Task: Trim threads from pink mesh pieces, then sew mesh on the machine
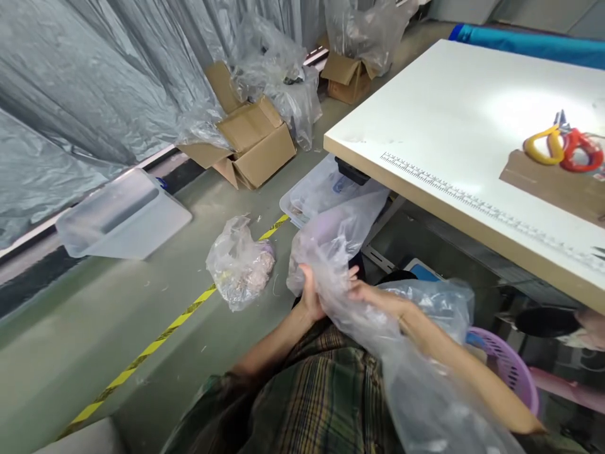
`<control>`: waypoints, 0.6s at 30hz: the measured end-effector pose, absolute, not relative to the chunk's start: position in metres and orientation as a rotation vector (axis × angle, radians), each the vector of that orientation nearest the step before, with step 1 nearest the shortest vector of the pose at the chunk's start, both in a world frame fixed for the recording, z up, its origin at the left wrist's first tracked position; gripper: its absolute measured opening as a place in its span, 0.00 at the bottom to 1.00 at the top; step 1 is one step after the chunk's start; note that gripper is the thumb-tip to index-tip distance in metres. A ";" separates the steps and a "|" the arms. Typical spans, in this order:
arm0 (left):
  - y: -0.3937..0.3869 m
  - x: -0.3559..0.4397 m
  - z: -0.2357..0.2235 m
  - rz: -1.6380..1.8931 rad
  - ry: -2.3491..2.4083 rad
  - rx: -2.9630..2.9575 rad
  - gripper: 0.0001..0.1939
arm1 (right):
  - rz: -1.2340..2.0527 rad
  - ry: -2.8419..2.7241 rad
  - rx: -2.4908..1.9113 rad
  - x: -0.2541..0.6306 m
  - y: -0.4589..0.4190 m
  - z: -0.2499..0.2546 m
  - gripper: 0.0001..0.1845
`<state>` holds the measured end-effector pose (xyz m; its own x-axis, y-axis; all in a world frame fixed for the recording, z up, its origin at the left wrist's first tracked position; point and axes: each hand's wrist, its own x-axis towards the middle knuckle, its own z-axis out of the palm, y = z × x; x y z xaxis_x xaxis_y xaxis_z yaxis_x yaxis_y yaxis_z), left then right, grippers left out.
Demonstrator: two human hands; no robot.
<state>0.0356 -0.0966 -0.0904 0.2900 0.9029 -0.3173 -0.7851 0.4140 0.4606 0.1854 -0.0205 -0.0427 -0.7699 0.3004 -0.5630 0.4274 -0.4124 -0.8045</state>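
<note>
A long, clear plastic bag [331,252] stretches across my lap, its far end bulging and its loose tail hanging down past my right forearm. My left hand [312,296] grips the bag from the left, thumb up, the other fingers mostly hidden by the plastic. From the right, my right hand [378,297] closes around the same bunched part, partly covered by the film. Something pale purple shows faintly through the bulge. On the floor to the left lies a smaller clear bag [241,261] with pinkish-beige contents.
A white table [439,120] with a printed ruler edge stands at right, bearing yellow- and red-handled tools [562,148]. A translucent bin [125,214], open cardboard box [259,148] and clear lid-like tray [312,189] rest on the floor. A purple basket [513,362] stands under the table.
</note>
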 end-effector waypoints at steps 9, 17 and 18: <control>-0.057 -0.034 -0.029 1.633 0.504 0.351 0.30 | -1.668 2.630 0.987 0.229 0.010 0.020 0.49; -0.086 -0.167 0.040 1.442 0.783 1.107 0.23 | -1.198 2.683 0.852 0.160 0.007 -0.055 0.36; -0.088 -0.184 0.043 1.320 0.833 1.229 0.26 | -1.244 2.679 0.869 0.147 0.014 -0.062 0.36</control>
<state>-0.1840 -0.0885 0.0431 0.1332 0.9719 0.1938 -0.2436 -0.1574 0.9570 0.1470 0.0138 -0.0619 -0.8388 0.4656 -0.2824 0.5161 0.5146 -0.6847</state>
